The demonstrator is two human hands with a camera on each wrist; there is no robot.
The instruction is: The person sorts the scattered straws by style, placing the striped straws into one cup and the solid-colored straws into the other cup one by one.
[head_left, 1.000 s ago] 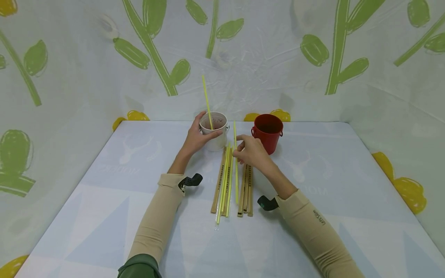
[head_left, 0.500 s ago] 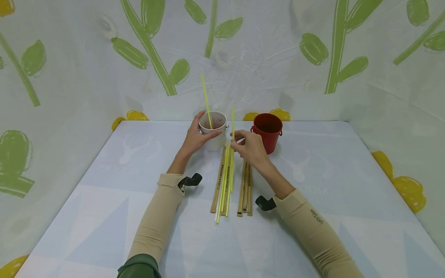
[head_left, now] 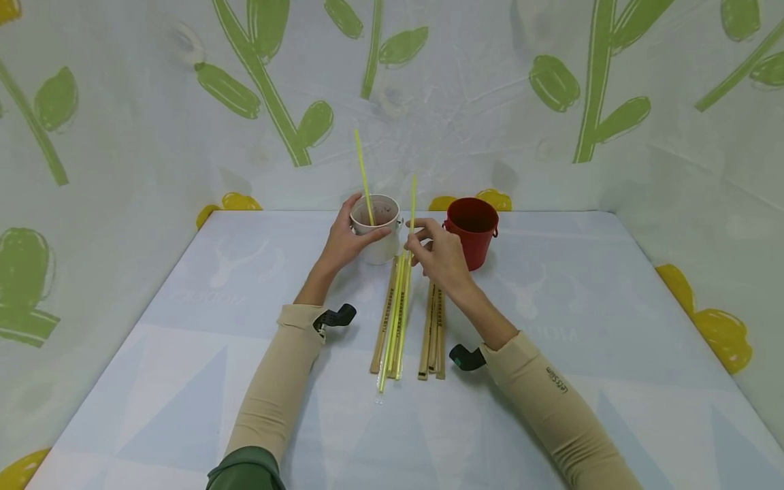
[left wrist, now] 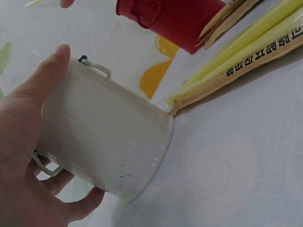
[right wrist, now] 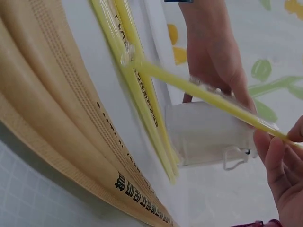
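Note:
My left hand point(head_left: 340, 241) grips a small white bucket point(head_left: 381, 253) by its side, thumb near the rim. A yellow straw point(head_left: 363, 167) leans inside that bucket, its upper part standing well above the rim. Just right of the bucket, my right hand point(head_left: 442, 255) pinches another yellow straw point(right wrist: 199, 92) between thumb and fingers. This straw is in a clear wrapper and slants up from the table side, apart from the bucket. Below the hands lie more yellow straws point(head_left: 392, 333), with brown paper-wrapped straws point(head_left: 380, 333) beside and under them.
A red bucket point(head_left: 475, 248) with side handles stands behind my right hand. To the right of the yellow straws lies a second group of brown paper-wrapped straws point(head_left: 432, 340). The pale patterned table point(head_left: 582, 286) meets a leaf-printed cloth wall point(head_left: 465, 136) at the back.
My right hand has moved up and away from me, lifting the pinched yellow straw from among those on the table. The left hand and white bucket have stayed in place.

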